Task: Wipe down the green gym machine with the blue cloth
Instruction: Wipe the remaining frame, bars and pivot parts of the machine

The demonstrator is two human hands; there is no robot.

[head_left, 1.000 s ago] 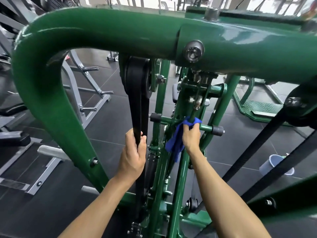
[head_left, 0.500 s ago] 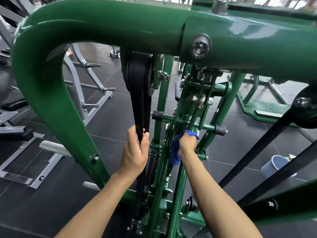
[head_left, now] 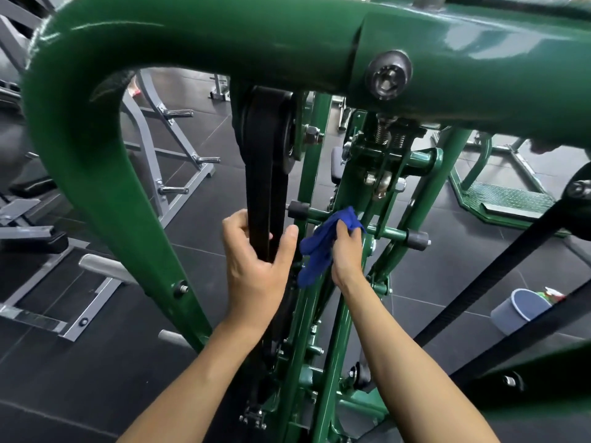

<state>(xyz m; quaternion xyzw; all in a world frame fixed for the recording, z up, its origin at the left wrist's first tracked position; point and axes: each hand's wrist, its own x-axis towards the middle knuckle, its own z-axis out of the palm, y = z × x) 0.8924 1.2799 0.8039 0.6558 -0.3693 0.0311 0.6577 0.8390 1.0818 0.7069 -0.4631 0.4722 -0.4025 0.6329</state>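
Observation:
The green gym machine (head_left: 198, 43) fills the view, its thick curved tube arching overhead and thin green bars running down the middle. My right hand (head_left: 347, 251) grips the crumpled blue cloth (head_left: 323, 244) and presses it against an inner green upright just below a cross rod with black end caps. My left hand (head_left: 256, 266) is curled around the black belt (head_left: 263, 199) that hangs from a black pulley, thumb on its right side.
A grey plate rack (head_left: 166, 161) stands on the dark tiled floor at the left. A pale blue bucket (head_left: 519, 310) with a spray bottle sits at the right, behind two diagonal black belts (head_left: 499, 270). Another green platform (head_left: 505, 196) lies further back right.
My right hand with the blue cloth has slid back up the inner upright after dipping lower. The left hand keeps its hold on the black belt. The view has moved closer.

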